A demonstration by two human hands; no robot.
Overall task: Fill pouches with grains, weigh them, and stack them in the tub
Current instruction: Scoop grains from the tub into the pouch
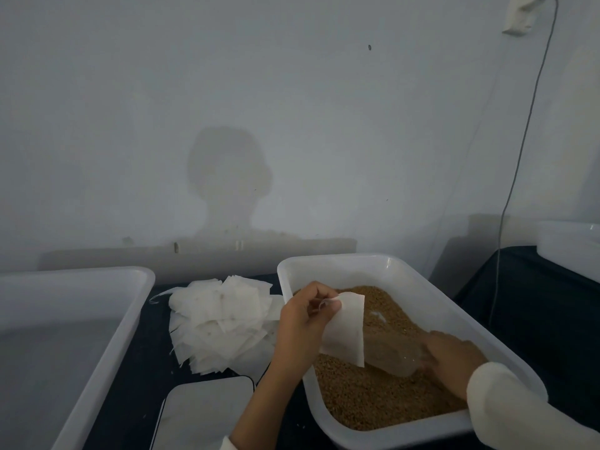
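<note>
Left hand (300, 323) pinches pouch (345, 329) over grains (367, 397); right hand (449, 358) grasps clear scoop (394, 354) in tub (328, 264).

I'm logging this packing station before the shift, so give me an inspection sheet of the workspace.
Surface: dark cloth-covered table.
Job's things: white plastic tub of brown grains; heap of white paper pouches; white plastic tub on the left, contents unclear; flat scale.
Clutter: nothing seen.
Grippers: left hand pinches one white pouch; right hand grips a clear plastic scoop in the grains.
Cables: grey cable from wall socket.
Surroundings: white wall; another white tub, right.
</note>
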